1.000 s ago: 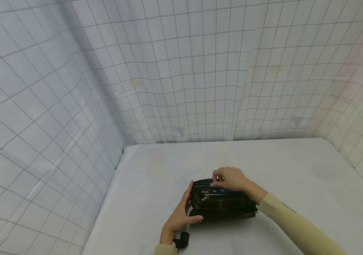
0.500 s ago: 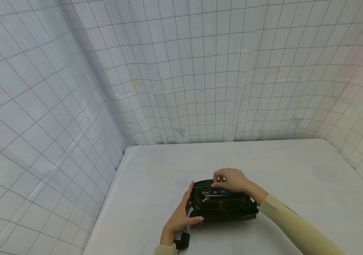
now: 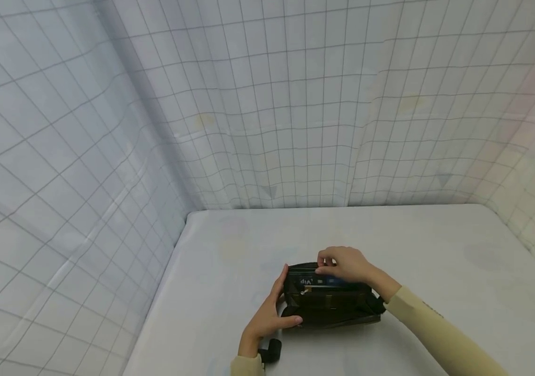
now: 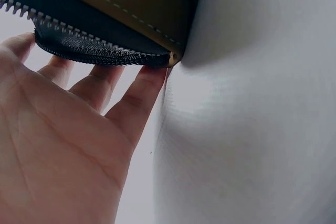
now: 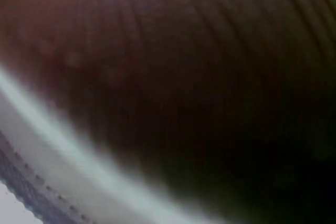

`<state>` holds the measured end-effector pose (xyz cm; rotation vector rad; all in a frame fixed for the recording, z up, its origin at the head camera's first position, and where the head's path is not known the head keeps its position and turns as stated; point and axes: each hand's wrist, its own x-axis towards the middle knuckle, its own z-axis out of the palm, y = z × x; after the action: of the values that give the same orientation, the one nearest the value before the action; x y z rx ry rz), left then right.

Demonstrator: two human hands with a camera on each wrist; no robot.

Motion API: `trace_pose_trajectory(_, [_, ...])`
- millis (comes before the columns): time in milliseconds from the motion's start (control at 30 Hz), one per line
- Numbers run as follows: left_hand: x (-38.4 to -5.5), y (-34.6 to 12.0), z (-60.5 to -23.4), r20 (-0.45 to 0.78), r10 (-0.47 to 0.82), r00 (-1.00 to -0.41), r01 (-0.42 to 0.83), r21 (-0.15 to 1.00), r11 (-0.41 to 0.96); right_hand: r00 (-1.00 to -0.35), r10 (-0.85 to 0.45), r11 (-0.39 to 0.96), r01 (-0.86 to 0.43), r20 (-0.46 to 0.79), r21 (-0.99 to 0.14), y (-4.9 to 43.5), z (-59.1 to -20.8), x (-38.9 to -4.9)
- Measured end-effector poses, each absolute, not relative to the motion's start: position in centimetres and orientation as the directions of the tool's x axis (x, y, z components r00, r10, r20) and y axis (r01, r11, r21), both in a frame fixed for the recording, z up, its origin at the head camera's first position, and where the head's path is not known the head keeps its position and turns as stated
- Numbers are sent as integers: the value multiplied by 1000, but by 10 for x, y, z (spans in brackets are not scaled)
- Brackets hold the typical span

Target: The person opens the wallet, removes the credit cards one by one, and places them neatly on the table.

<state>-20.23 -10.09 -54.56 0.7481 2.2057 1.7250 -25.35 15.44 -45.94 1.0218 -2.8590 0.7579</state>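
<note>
A dark zip wallet (image 3: 324, 315) lies spread open on the white table in the head view. Inside it a card (image 3: 306, 282) marked "Vip" shows, with a blue part beside the right hand. My left hand (image 3: 263, 318) holds the wallet's left end, thumb on the near side and fingers on the far side. In the left wrist view its fingers touch the zip edge (image 4: 100, 56), below a brown stitched panel (image 4: 121, 9). My right hand (image 3: 345, 263), fingers curled, pinches at the card's upper edge; the fingertips partly cover the spot. The right wrist view is dark and blurred.
The white table (image 3: 230, 261) extends around the wallet. Grid-patterned white curtains (image 3: 277, 130) hang behind the table and at both sides. A black strapped device (image 3: 271, 351) sits at the left wrist.
The head view has shifted slightly. Both hands keep their places on the wallet and card, with no clear movement between them.
</note>
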Motion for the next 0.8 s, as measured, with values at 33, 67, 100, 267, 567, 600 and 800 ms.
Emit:
trace_pose_trajectory(33, [-202,-101,-545,118,531,-839,242,955,170,-785,-594,667,-602,175,-439,155,-460,-253])
trace_pose_trajectory(67, [-203,-101,-546,120,531,-839,243,955,168,-782,-596,663,-607,181,-438,155,-460,-254])
trace_pose_trajectory(100, [-203,-101,-546,123,532,-838,244,956,164,-779,-598,659,-610,186,-440,156,-460,-254])
trace_pose_trajectory(267, [-202,-101,-544,128,528,-840,252,953,169,-768,-612,642,-623,191,-447,157,-461,-254])
trace_pose_trajectory(567, [-191,-98,-515,147,541,-828,273,949,160,-753,-631,614,-633,188,-472,159,-462,-254])
trace_pose_trajectory(600, [-190,-98,-513,144,543,-828,270,950,159,-748,-634,610,-639,196,-468,159,-462,-254])
trace_pose_trajectory(800, [-188,-99,-507,110,544,-832,242,954,178,-730,-645,611,-671,227,-420,160,-462,-252])
